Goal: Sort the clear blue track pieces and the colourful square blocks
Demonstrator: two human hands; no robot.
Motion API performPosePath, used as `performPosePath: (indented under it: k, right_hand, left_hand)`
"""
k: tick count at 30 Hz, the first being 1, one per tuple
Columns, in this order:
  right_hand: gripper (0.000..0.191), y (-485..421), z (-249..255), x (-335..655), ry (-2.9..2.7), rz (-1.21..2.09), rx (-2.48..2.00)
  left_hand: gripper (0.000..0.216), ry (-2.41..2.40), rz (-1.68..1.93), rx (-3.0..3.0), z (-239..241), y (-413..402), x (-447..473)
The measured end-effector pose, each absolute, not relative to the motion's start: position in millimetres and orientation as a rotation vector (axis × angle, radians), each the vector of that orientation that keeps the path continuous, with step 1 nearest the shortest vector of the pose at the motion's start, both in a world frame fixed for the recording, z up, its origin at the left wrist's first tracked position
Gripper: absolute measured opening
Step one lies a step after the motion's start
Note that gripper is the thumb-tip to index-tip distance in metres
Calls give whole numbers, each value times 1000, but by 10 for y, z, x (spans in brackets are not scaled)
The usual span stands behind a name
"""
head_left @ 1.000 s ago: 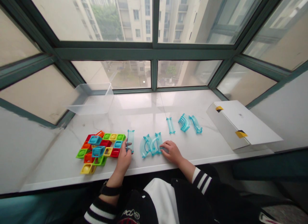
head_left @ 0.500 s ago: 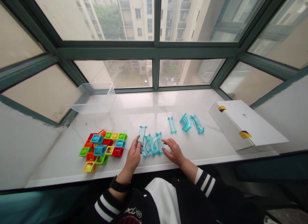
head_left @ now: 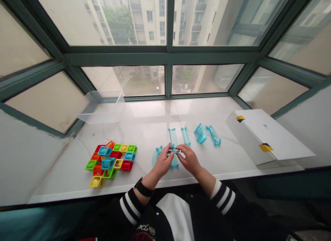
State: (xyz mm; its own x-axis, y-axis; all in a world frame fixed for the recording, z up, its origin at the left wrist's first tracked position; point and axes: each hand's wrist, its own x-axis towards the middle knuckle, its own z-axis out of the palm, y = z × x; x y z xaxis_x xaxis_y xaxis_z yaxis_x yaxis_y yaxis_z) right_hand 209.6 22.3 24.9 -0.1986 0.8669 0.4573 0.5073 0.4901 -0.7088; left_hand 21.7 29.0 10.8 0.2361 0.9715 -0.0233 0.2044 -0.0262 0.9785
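Note:
Close together over the front of the sill are my left hand and my right hand. Between them, a clear blue straight track piece points away from me. Its near end meets another clear blue track piece, which lies partly under my fingers. My left thumb and fingers pinch at this meeting point from the left; my right fingertips close on it from the right. A curved blue track piece lies beside my left hand, which partly hides it. Whether the two middle pieces are locked together I cannot tell.
To the right lie a short straight track piece, a curved track piece and a wavy track piece. Colourful blocks cluster at left. A clear plastic bin stands behind them; a white box sits far right.
My left hand has moved right, bringing the straight track piece over to the end of the other piece. My right hand has shifted slightly and its fingers have come to the same spot.

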Motion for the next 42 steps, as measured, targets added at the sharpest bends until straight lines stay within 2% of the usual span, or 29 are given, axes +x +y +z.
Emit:
performPosePath:
  k: [5, 17, 42]
  right_hand:
    - [26, 293, 222, 2380, -1794, 465, -1280]
    - [33, 538, -74, 2690, -1673, 385, -1531]
    - [39, 773, -330, 2717, -1724, 289, -1669]
  left_hand:
    - [63, 1050, 961, 1410, 181, 386, 411]
    - [78, 1017, 713, 1323, 136, 579, 940]
    - [95, 1104, 719, 1135, -118, 669, 1093]
